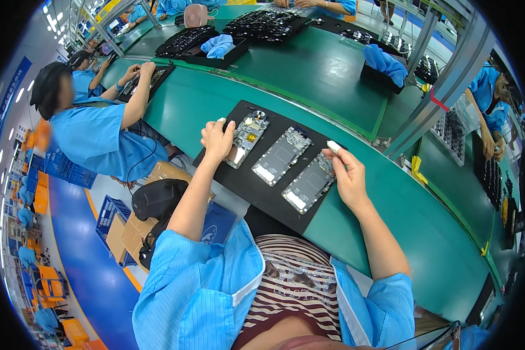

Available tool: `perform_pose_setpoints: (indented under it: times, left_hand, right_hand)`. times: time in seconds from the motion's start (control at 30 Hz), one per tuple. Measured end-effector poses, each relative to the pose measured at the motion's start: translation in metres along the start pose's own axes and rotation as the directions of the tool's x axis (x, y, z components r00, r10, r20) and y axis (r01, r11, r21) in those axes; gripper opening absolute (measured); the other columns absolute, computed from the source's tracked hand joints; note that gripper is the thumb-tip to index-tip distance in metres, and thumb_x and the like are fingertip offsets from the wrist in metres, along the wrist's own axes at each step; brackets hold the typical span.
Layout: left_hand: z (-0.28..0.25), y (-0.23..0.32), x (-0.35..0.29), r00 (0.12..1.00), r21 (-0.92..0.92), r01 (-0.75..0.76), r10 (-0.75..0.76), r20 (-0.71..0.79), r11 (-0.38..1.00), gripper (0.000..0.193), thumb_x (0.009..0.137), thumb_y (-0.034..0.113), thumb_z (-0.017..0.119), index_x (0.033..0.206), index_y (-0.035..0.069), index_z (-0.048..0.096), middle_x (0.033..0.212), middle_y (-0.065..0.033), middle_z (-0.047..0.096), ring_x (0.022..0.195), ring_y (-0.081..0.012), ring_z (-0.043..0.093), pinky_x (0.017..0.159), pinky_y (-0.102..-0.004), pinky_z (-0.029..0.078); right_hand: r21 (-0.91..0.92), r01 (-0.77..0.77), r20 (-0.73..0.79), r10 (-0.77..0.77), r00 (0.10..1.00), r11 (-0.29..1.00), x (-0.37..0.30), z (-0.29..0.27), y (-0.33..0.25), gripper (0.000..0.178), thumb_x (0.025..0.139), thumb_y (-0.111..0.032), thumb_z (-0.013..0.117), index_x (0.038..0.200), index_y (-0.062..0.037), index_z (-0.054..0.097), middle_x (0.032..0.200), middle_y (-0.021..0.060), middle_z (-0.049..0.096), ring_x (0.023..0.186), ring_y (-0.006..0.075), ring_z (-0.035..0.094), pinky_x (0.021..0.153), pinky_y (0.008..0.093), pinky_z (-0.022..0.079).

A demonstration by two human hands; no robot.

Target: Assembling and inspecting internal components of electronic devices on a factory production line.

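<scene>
Three opened phone frames lie side by side on a black mat (237, 179). On the left phone frame (249, 139) a circuit board with a gold patch and a coppery area shows. The middle phone frame (282, 156) and the right phone frame (310, 183) have dark grey faces and pale lower ends. My left hand (217, 142) is closed at the left frame's left edge, its fingers curled; what they hold is hidden. Beside the right frame's upper right edge is my right hand (350, 178), thumb and index finger slightly apart with nothing visible between them. White finger covers show on both hands.
The mat rests on a green bench (184, 105). Beyond a low rail, black trays of parts (265, 25) and a blue cloth (385, 64) lie on another green surface. A metal post (449, 76) rises at right. A co-worker (108, 131) sits to the left.
</scene>
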State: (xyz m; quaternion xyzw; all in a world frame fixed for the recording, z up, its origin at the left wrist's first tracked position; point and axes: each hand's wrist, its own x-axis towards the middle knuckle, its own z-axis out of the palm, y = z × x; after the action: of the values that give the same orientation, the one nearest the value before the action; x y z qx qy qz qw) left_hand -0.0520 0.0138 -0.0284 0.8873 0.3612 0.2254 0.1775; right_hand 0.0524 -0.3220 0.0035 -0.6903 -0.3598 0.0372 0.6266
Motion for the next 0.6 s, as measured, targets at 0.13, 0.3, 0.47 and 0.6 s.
perform_pose_setpoints:
  times: [0.13,0.3,0.47,0.6]
  left_hand:
    - [0.012,0.035,-0.032,0.996,-0.071,0.009,-0.002,0.087,0.997,0.048,0.089,0.047,0.054,0.120,0.011,0.060,0.121,-0.0203,0.050,0.114,-0.0395,0.044,0.096,-0.0541,0.034]
    - [0.030,0.093,-0.093,0.967,-0.237,-0.050,0.106,0.231,0.970,0.068,0.087,0.043,0.060,0.136,0.002,0.039,0.128,-0.0255,0.037,0.118,-0.0394,0.034,0.099,-0.0528,0.027]
    - [0.023,0.140,-0.137,0.884,-0.470,-0.026,0.240,0.401,0.882,0.080,0.086,0.038,0.063,0.140,-0.008,0.025,0.135,-0.0287,0.028,0.123,-0.0414,0.027,0.105,-0.0510,0.021]
    - [0.019,0.164,-0.155,0.790,-0.484,-0.194,0.428,0.439,0.854,0.082,0.085,0.038,0.065,0.137,-0.012,0.026,0.135,-0.0316,0.030,0.124,-0.0434,0.029,0.104,-0.0526,0.023]
  right_hand:
    - [-0.029,0.029,0.005,-0.029,1.000,0.999,-0.007,-0.011,-0.020,0.032,0.092,-0.001,0.051,0.123,0.0004,0.059,0.106,0.0123,0.068,0.096,0.0184,0.064,0.084,0.0289,0.050]
    - [-0.138,0.008,0.022,-0.005,1.000,0.990,-0.019,-0.034,-0.055,0.030,0.091,-0.001,0.052,0.120,0.0008,0.060,0.103,0.0120,0.068,0.092,0.0182,0.065,0.080,0.0288,0.049]
    - [-0.222,-0.080,0.030,0.089,0.996,0.972,-0.042,-0.050,-0.066,0.034,0.092,-0.002,0.050,0.126,0.0015,0.056,0.111,0.0110,0.066,0.100,0.0154,0.061,0.088,0.0283,0.046]
    - [-0.026,-0.113,-0.226,0.104,0.969,0.993,-0.049,-0.049,-0.047,0.030,0.093,-0.004,0.052,0.122,0.0020,0.056,0.103,0.0097,0.068,0.088,0.0143,0.063,0.079,0.0271,0.049]
